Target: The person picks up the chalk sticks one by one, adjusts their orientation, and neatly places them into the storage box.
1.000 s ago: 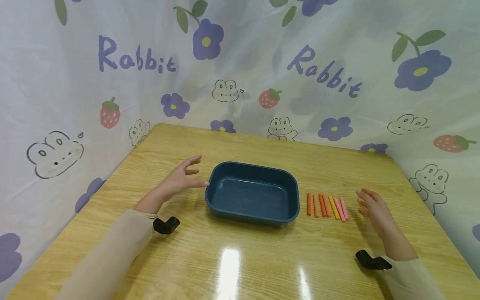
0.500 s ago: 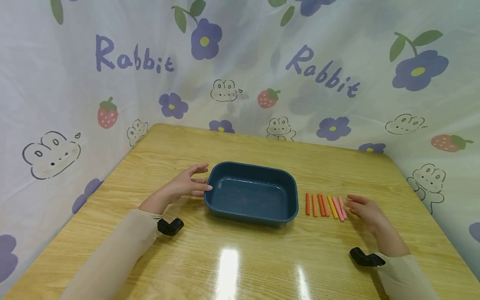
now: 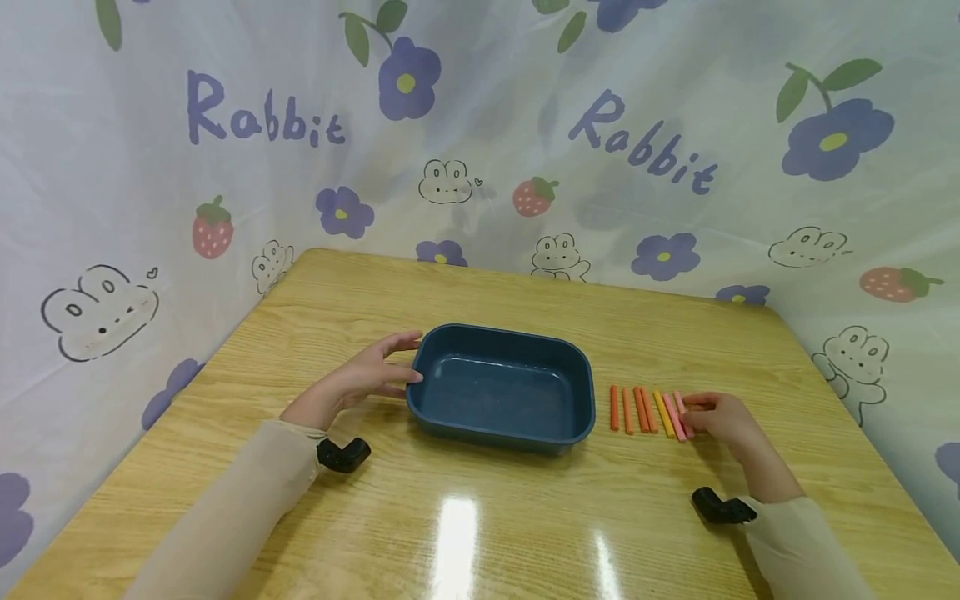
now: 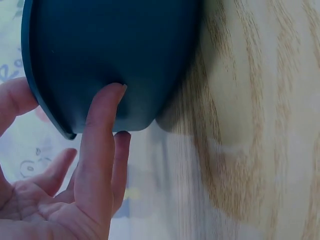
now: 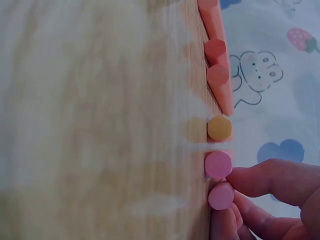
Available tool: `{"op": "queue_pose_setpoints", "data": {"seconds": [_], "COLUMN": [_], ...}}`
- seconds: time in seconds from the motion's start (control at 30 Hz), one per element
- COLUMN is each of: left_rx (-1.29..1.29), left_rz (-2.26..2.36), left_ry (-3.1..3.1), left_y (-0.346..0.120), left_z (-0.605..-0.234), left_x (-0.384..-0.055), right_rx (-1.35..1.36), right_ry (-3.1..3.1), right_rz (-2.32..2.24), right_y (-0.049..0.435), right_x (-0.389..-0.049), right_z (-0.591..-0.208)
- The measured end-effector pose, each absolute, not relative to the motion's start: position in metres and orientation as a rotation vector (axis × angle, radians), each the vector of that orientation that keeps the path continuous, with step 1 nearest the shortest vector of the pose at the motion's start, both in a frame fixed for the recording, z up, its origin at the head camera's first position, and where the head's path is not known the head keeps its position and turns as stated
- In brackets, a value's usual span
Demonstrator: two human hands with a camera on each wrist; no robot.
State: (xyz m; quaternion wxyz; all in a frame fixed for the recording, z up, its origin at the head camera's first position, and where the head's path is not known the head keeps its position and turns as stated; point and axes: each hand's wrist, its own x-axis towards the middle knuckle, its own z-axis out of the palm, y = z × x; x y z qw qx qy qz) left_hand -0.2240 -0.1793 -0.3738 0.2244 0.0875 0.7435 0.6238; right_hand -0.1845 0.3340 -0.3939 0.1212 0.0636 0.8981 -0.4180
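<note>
Where the row of sticks ends on its right-hand side, the outermost pink stick [image 5: 221, 196] lies on the worktop [image 3: 525, 517], pinched by the fingers of the right hand [image 3: 723, 419]. Just beside it is a second pink stick [image 5: 218, 165], the seam between the two so narrow that one fingertip sits right at it. Next comes a yellow stick [image 3: 664, 414], then four orange sticks [image 3: 614, 408], with a strip of wood between the last of them and the tub [image 3: 495, 392]. At the tub's left end the left hand [image 3: 363, 377] grips the wall, thumb at the rim and a finger against the outside. Worktop runs on beyond both hands to the side edges; its far edge meets the printed cloth [image 3: 495, 108], and its near edge is cut off.

Fingers cover part of the outermost pink stick from above, and the right wrist view shows the sticks mostly end-on. Some left fingertips are hidden behind the tub.

The sticks are slim and straight, with blunt ends. Dark blue and smooth, the tub is a rounded rectangle with a thin lip. Glossy wood grain reflects two pale streaks of light.
</note>
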Motion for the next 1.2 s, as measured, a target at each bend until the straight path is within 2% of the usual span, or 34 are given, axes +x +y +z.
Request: {"op": "queue_pose_setpoints", "data": {"seconds": [0.23, 0.7, 1.2], "left_rx": [0.26, 0.26, 0.271], "left_rz": [1.721, 1.741, 1.745], "left_ry": [2.051, 2.016, 2.012], "left_y": [-0.179, -0.179, -0.179], "left_z": [-0.374, -0.376, -0.376], "left_x": [-0.224, -0.226, -0.224], "right_rx": [0.274, 0.331, 0.239], "right_ry": [2.563, 1.749, 1.455], "right_rz": [-1.274, -2.119, -2.238], "right_y": [0.334, 0.351, 0.338], "right_x": [-0.187, -0.185, -0.188], "right_z": [-0.39, -0.394, -0.387]}}
